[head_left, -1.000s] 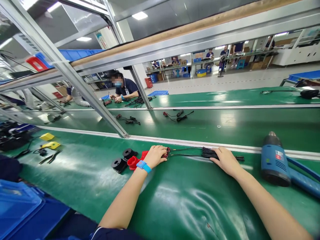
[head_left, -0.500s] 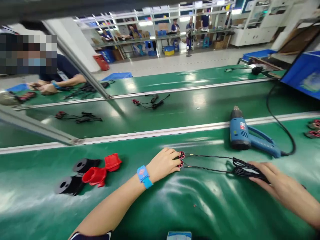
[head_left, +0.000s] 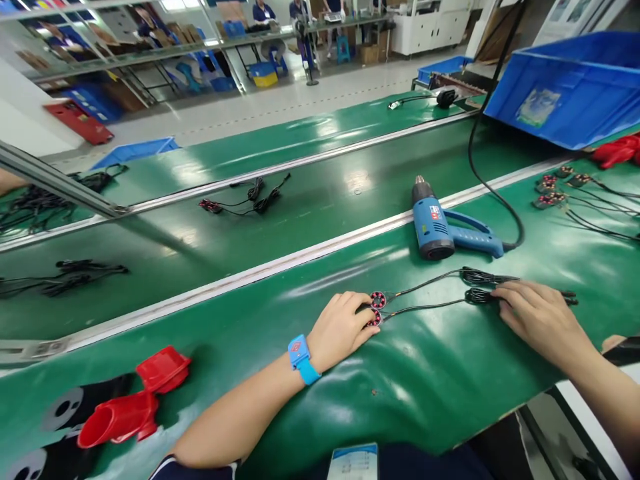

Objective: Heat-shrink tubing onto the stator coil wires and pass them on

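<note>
Both hands have slid the cable set rightward along the counter (head_left: 450, 373): left hand (head_left: 343, 327) presses flat on the red ring connectors (head_left: 376, 308), right hand (head_left: 540, 317) lies flat on the coiled black cable (head_left: 477, 293).

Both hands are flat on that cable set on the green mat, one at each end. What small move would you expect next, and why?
Probably drawing the cable set toward the mat's near edge. The left hand covers the two red round ends, the right hand presses the bundled black coils, and the two wires lie nearly straight between them. Both hands rest on top, not closed around anything, which suits a slide more than a lift.
</note>
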A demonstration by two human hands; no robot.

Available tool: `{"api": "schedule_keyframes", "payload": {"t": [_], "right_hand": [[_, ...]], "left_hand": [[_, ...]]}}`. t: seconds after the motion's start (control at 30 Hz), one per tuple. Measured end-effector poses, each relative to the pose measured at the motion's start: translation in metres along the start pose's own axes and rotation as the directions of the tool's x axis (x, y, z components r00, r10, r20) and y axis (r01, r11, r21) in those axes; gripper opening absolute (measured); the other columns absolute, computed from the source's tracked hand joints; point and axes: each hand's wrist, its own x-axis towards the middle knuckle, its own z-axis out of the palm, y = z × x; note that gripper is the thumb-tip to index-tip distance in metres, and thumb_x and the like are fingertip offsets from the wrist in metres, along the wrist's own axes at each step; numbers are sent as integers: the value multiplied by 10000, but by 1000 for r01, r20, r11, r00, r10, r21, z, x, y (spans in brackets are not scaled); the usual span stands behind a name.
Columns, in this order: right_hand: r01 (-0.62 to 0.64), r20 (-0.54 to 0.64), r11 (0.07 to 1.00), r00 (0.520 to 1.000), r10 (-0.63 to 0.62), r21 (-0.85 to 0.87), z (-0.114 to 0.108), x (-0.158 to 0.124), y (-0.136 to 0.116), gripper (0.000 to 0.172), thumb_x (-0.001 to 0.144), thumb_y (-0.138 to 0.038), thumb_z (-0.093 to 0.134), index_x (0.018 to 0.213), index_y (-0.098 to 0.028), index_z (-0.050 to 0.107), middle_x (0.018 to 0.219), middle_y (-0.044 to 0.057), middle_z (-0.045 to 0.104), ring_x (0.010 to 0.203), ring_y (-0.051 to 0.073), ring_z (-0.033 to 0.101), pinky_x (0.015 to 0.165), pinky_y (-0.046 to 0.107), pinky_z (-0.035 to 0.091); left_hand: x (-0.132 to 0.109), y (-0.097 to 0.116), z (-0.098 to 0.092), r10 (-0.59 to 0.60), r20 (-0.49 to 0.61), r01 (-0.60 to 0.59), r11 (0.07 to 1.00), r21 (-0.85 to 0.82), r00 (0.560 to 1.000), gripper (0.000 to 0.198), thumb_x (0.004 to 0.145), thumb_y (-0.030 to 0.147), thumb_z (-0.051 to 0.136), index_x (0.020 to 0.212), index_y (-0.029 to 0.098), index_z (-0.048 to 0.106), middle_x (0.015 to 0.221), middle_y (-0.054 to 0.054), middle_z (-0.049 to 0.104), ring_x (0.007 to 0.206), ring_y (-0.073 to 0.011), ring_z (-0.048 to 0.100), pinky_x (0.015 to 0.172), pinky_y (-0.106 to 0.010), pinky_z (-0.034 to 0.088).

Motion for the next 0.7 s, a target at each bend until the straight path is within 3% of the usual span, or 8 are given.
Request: {"api": "schedule_keyframes", "payload": {"t": [0.13, 0.23, 0.3, 0.4, 0.53, 0.57, 0.63, 0.7], "right_hand": [[-42, 79, 990, 996, 31, 134, -3, 2, -1, 226, 997, -235, 309, 979, -164, 523, 933, 73, 630, 850, 214, 594, 804, 347, 418], [-253, 166, 961, 958, 233, 113, -10, -1, -2, 312, 1035, -380, 246, 995, -183, 486, 844, 56, 626, 708, 202, 607, 629, 309, 415], [-409, 297, 911, 878, 377, 53, -15, -1, 2, 564, 1039, -637, 151, 974, -198, 499, 706, 35, 589, 568, 212, 575, 521, 308, 349], [-498, 543, 865, 741, 394, 51, -15, 6, 15, 890, 903, -893, 4, 850, -213, 575, 579, 40, 526, 524, 233, 558, 518, 301, 326], [-561, 684, 826, 581, 442, -58, -3, 20, 27, 1057, 742, -1011, -67, 677, -205, 613, 533, 77, 496, 501, 239, 533, 514, 301, 307], [-566, 676, 819, 568, 469, -93, 1, 23, 27, 1067, 714, -1020, -89, 637, -205, 595, 528, 81, 488, 485, 230, 510, 513, 302, 291], [-535, 578, 839, 655, 487, -101, 7, 27, 21, 1038, 750, -987, -118, 572, -206, 543, 573, 98, 513, 525, 221, 504, 542, 315, 287], [-435, 367, 897, 825, 429, -71, 11, 29, 13, 976, 893, -889, -69, 561, -197, 533, 654, 107, 549, 622, 220, 513, 598, 332, 309]], "left_hand": [[-1, 0, 3, -1, -5, 1, 999, -32, 1000, 196, 966, 382, 600, 963, 191, 646, 1172, -63, 618, 1038, -224, 561, 799, -376, 454], [0, -1, 4, -9, 2, 9, 998, -70, 1000, 188, 964, 379, 604, 970, 195, 641, 1145, -53, 621, 1019, -220, 561, 795, -376, 451], [0, -1, 5, -11, 3, 11, 996, -86, 1000, 187, 963, 377, 605, 957, 193, 636, 1137, -51, 619, 1017, -221, 558, 798, -378, 449], [0, -2, 5, -19, 2, 19, 995, -96, 1000, 194, 963, 384, 603, 954, 192, 635, 1133, -54, 614, 1008, -222, 555, 791, -378, 448], [1, -1, 5, -31, 7, 32, 994, -103, 999, 198, 965, 390, 598, 961, 197, 640, 1138, -59, 609, 997, -224, 555, 785, -377, 448], [1, -1, 6, -32, 8, 32, 994, -103, 999, 199, 965, 392, 597, 961, 198, 641, 1139, -60, 608, 996, -225, 555, 784, -377, 448], [0, -1, 6, -33, 6, 34, 994, -107, 999, 201, 964, 395, 599, 961, 199, 643, 1134, -63, 609, 995, -227, 558, 782, -375, 449], [0, -1, 7, -37, 0, 37, 993, -116, 999, 197, 962, 391, 604, 961, 198, 643, 1128, -66, 611, 995, -229, 561, 785, -374, 453]]}}
